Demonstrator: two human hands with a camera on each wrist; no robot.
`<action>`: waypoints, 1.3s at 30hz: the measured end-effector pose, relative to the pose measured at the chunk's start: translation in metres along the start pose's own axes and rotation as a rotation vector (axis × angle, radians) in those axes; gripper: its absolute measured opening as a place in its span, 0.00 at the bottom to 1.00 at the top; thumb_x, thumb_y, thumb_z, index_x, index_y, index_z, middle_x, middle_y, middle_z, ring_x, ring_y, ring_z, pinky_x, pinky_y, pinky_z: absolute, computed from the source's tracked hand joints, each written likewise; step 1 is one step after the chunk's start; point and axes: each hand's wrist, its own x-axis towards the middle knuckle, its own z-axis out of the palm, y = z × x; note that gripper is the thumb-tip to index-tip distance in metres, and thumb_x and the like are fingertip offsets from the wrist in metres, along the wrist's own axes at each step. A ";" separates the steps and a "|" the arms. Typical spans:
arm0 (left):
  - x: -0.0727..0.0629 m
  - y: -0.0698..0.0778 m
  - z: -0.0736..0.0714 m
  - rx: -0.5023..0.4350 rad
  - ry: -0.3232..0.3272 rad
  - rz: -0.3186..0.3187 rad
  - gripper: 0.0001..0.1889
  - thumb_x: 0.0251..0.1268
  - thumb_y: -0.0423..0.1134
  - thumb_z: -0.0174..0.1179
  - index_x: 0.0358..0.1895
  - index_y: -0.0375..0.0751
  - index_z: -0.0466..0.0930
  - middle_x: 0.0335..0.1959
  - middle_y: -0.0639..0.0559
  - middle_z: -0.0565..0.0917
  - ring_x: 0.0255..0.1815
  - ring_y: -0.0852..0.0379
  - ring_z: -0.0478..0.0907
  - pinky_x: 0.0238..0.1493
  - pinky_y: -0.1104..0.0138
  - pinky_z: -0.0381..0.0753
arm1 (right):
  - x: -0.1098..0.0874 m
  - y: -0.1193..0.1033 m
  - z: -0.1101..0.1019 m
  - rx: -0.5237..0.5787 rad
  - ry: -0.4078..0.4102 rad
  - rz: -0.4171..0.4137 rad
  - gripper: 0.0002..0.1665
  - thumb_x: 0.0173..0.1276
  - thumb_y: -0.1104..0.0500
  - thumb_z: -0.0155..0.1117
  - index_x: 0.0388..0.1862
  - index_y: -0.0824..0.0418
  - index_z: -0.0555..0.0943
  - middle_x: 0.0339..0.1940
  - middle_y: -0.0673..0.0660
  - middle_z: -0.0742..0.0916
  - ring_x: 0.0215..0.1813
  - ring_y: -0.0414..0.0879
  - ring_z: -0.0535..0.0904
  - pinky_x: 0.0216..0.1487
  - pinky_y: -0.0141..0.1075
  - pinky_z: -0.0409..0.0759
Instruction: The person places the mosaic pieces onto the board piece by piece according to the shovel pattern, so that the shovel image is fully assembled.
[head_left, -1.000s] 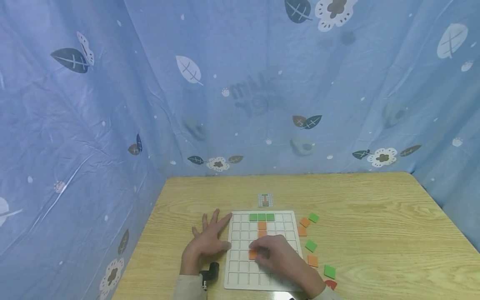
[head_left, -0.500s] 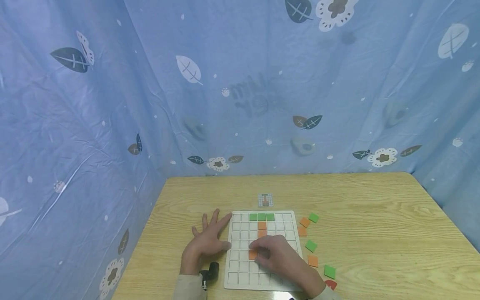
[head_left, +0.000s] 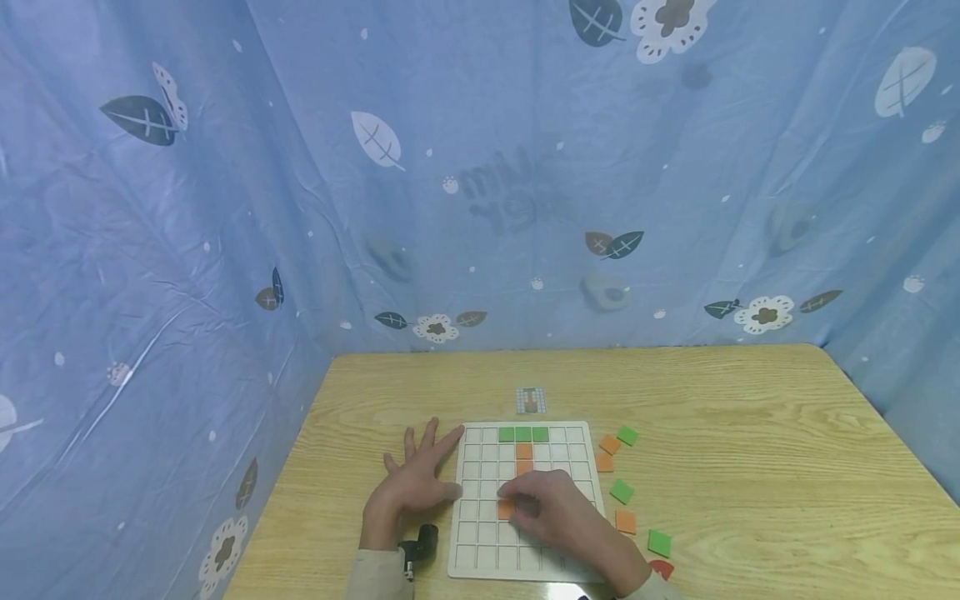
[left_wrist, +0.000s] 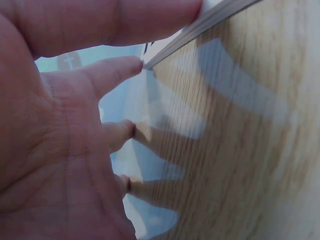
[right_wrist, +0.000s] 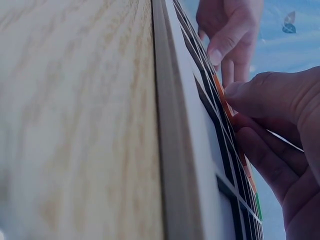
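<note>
A white gridded board (head_left: 476,556) lies on the wooden table. Along its far row sit green square tiles (head_left: 523,434), with orange tiles (head_left: 524,451) in a column below their middle. My right hand (head_left: 558,512) is over the board, thumb and fingers curled around an orange square tile (head_left: 506,509) lying in or on a cell; the right wrist view shows the thumb tip against an orange tile (right_wrist: 220,90). The hand hides some nearby cells. Fingers spread, my left hand (head_left: 416,483) touches the board's left edge with thumb and index finger; the left wrist view shows its palm (left_wrist: 60,150).
Loose green tiles (head_left: 660,544) and orange tiles (head_left: 626,522) lie right of the board. A small pattern card (head_left: 531,401) is beyond it. A red piece (head_left: 662,568) shows by the right sleeve. Blue patterned curtain (head_left: 480,208) surrounds the table's back and sides.
</note>
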 end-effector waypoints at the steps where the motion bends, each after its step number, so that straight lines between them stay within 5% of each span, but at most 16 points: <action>1: 0.000 0.000 0.000 0.000 0.002 0.003 0.53 0.52 0.39 0.73 0.87 0.55 0.64 0.92 0.33 0.45 0.89 0.18 0.27 0.72 0.14 0.21 | 0.000 0.001 0.000 0.001 -0.002 0.003 0.15 0.64 0.67 0.78 0.49 0.56 0.93 0.46 0.47 0.96 0.49 0.37 0.90 0.53 0.37 0.90; 15: 0.000 -0.004 0.002 -0.008 0.011 0.021 0.52 0.52 0.38 0.71 0.87 0.55 0.64 0.91 0.30 0.45 0.88 0.16 0.26 0.70 0.13 0.18 | -0.002 0.003 0.002 0.026 0.003 -0.013 0.14 0.64 0.65 0.79 0.49 0.57 0.93 0.44 0.47 0.95 0.44 0.33 0.86 0.50 0.34 0.89; 26: 0.000 -0.004 0.002 0.010 0.009 0.007 0.53 0.50 0.40 0.73 0.87 0.55 0.65 0.92 0.34 0.46 0.89 0.19 0.27 0.72 0.13 0.21 | -0.001 0.003 -0.003 0.085 0.037 -0.044 0.13 0.66 0.64 0.81 0.48 0.57 0.94 0.46 0.48 0.96 0.48 0.38 0.92 0.52 0.35 0.91; 39: 0.003 -0.003 0.003 -0.003 0.008 0.007 0.53 0.51 0.39 0.73 0.87 0.54 0.65 0.92 0.33 0.45 0.89 0.19 0.26 0.72 0.14 0.19 | -0.002 -0.001 -0.036 0.192 0.118 -0.063 0.14 0.67 0.65 0.79 0.49 0.51 0.92 0.43 0.51 0.96 0.41 0.36 0.91 0.48 0.41 0.93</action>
